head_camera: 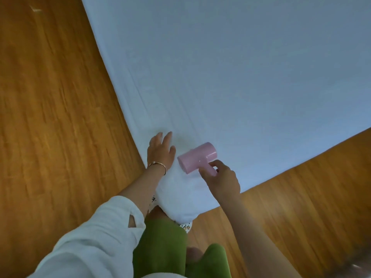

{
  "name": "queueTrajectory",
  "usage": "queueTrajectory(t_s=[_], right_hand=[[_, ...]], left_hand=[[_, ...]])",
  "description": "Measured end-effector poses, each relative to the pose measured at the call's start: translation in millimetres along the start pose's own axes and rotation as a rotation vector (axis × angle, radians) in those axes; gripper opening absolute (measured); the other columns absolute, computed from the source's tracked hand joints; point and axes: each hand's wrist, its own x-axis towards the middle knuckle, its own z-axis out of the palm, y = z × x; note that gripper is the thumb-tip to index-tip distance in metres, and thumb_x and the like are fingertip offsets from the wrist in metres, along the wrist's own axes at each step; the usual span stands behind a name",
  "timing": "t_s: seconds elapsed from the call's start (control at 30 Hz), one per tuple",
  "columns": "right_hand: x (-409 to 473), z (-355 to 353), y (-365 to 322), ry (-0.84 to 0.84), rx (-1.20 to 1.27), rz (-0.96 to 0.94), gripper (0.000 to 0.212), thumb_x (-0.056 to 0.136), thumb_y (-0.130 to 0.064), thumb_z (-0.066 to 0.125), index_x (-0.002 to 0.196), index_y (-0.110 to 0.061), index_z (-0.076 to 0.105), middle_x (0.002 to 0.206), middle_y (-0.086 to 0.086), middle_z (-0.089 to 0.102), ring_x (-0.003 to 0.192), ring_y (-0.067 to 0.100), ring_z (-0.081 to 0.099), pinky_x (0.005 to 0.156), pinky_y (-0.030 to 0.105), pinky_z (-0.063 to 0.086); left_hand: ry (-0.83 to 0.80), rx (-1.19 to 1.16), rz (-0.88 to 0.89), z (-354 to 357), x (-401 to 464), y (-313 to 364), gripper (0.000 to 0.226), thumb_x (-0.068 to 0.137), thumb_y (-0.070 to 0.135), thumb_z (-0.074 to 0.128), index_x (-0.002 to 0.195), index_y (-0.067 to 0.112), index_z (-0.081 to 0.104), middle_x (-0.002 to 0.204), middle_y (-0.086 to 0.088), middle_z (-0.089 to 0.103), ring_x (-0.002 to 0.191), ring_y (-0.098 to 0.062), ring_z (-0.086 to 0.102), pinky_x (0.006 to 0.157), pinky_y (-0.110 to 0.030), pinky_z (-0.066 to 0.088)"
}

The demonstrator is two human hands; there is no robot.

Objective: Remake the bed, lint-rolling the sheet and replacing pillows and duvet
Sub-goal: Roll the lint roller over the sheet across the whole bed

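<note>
A white sheet (230,77) covers the bed and fills the upper right of the head view, with its near corner pointing toward me. My left hand (160,150) lies flat with straight fingers on the sheet close to that corner, a thin bracelet on the wrist. My right hand (221,177) grips the short handle of a pink lint roller (197,157), whose barrel rests on the sheet just right of my left hand. No pillows or duvet are in view.
Wooden floor (50,117) borders the bed on the left and on the lower right. My legs in green trousers (160,247) stand at the bed's corner. A patterned fabric edge (186,226) peeks from under the sheet corner.
</note>
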Motion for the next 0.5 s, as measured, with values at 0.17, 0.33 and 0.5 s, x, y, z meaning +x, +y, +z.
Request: queueTrajectory(t_s=[0.17,0.33,0.5], right_hand=[[70,-22,-65,0.041,0.087,-0.083,0.038,0.089,-0.051,0.06,0.103,-0.017,0.066,0.076,0.001,0.066,0.073,0.024,0.063,0.063,0.029,0.045],[172,-27,-142,0.059,0.091,-0.195,0.041,0.092,-0.04,0.06,0.125,-0.016,0.058,0.079,0.006,0.07,0.073,0.024,0.065,0.064,0.03,0.049],[287,-15,-238,0.086,0.033,-0.35,0.048,0.093,-0.041,0.057,0.135,-0.018,0.051,0.095,0.011,0.07,0.091,0.032,0.065,0.077,0.036,0.053]], left_hand=[[0.011,0.064,-0.058,-30,71,5,0.055,0.103,0.038,0.033,0.154,0.028,0.016,0.161,-0.005,0.011,0.149,-0.028,0.001,0.119,-0.039,0.011],[-0.046,0.019,-0.071,-55,176,-2,0.059,0.101,0.047,0.03,0.154,0.03,0.01,0.162,-0.005,0.0,0.149,-0.027,-0.004,0.12,-0.045,0.006],[0.027,0.116,-0.145,-77,292,0,0.056,0.102,0.049,0.022,0.152,0.038,0.0,0.161,0.004,-0.016,0.147,-0.019,-0.017,0.117,-0.052,-0.007]])
